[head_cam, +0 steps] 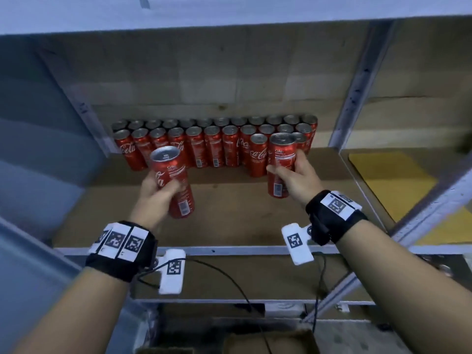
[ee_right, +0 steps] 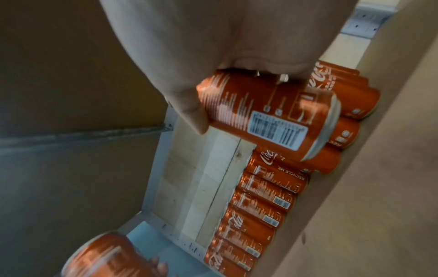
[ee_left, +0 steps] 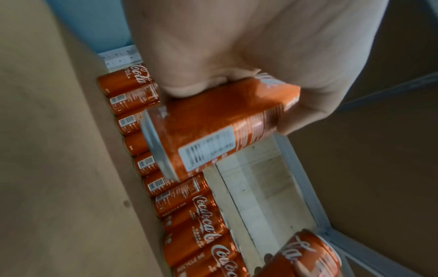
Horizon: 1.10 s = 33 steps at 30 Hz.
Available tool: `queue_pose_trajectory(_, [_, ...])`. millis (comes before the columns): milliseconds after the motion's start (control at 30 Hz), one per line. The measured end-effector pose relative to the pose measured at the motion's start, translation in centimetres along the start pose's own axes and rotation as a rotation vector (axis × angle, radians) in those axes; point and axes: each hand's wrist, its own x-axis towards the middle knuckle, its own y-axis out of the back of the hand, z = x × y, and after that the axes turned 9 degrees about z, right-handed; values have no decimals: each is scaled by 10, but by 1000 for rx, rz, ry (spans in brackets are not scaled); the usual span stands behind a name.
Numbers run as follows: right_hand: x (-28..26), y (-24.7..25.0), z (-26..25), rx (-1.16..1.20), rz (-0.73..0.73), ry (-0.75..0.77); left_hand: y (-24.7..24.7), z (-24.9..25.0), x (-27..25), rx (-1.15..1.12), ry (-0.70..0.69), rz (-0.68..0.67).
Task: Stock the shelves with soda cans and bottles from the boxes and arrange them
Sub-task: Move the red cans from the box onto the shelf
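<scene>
Several red cola cans stand in rows at the back of a wooden shelf. My left hand grips one slim red can around its middle, tilted, above the shelf in front of the left part of the rows. In the left wrist view that can lies across my fingers. My right hand grips a second red can, upright, just in front of the short third row at the right. The right wrist view shows this can close to the standing cans.
Grey metal uprights frame the shelf, and a metal lip runs along its front edge. A yellow sheet lies on the neighbouring shelf at right. An open cardboard box sits below. The bare shelf board extends in front of the rows.
</scene>
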Motion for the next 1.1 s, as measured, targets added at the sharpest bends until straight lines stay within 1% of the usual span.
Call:
queue_pose_trajectory(67, [7, -22, 2, -52, -1, -29, 8, -3, 27, 32, -21, -40])
queue_pose_trajectory(133, [12, -42, 6, -121, 19, -49, 13, -10, 51, 94, -44, -108])
queue_pose_trajectory(200, [14, -61, 10, -170, 33, -67, 15, -21, 70, 107, -33, -181])
queue_pose_trajectory(233, [15, -71, 13, -187, 42, -76, 15, -28, 78, 110, -28, -195])
queue_pose_trajectory(367, [17, -104, 34, -250, 72, -78, -2, -56, 96, 192, -47, -219])
queue_pose_trajectory(467, [17, -121, 47, -258, 101, -108, -19, -72, 101, 228, -19, -273])
queue_pose_trajectory(567, [15, -130, 60, -238, 133, -114, -32, -84, 108, 221, 0, -307])
queue_pose_trajectory(667, [15, -132, 75, -274, 148, -72, -37, -91, 117, 227, 29, -320])
queue_pose_trajectory(767, [15, -131, 73, -339, 103, -73, -39, -93, 122, 265, 11, -347])
queue_pose_trajectory(833, [14, -128, 68, -325, 101, -101, -36, -94, 123, 334, -36, -369])
queue_pose_trajectory(900, [12, -125, 70, -295, 135, -139, -30, -96, 125, 407, -74, -406])
queue_pose_trajectory(1000, [8, -123, 78, -356, 234, -136, -24, -102, 136, 413, -77, -459])
queue_pose_trajectory(1100, [14, -128, 75, -411, 250, -144, -31, -103, 143, 397, -80, -484])
